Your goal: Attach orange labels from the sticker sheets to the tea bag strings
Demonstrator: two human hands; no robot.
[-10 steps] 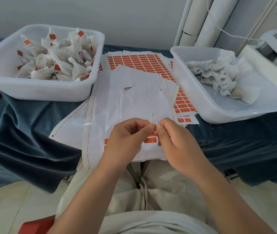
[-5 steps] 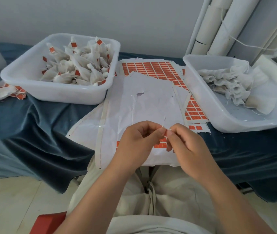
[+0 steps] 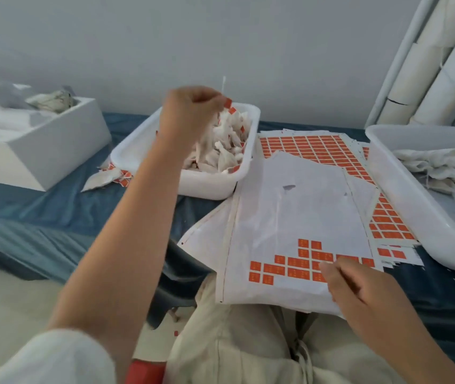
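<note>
My left hand (image 3: pixel 190 112) is raised over the left white tub (image 3: pixel 209 187), pinching an orange label (image 3: pixel 228 102) on a white string; the tea bag (image 3: pixel 207 139) hangs blurred below it, above the pile of labelled bags (image 3: pixel 229 151). My right hand (image 3: pixel 359 284) rests on the near sticker sheet (image 3: pixel 298 217), fingertips on the remaining orange labels (image 3: pixel 290 267), nothing held. A fuller sticker sheet (image 3: pixel 309 148) lies behind. The right tub (image 3: pixel 403 200) holds unlabelled tea bags (image 3: pixel 448 173).
A white box (image 3: pixel 40 151) with white material stands at the far left on the blue cloth (image 3: pixel 40 214). Loose labelled bags (image 3: pixel 107 176) lie beside the left tub. Cardboard tubes (image 3: pixel 437 65) lean on the wall at the right. My lap is below the sheets.
My hands have parted: the left swung up and left with the labelled tea bag to over the left tub, the right dropped onto the sticker sheet. The view turned left.
</note>
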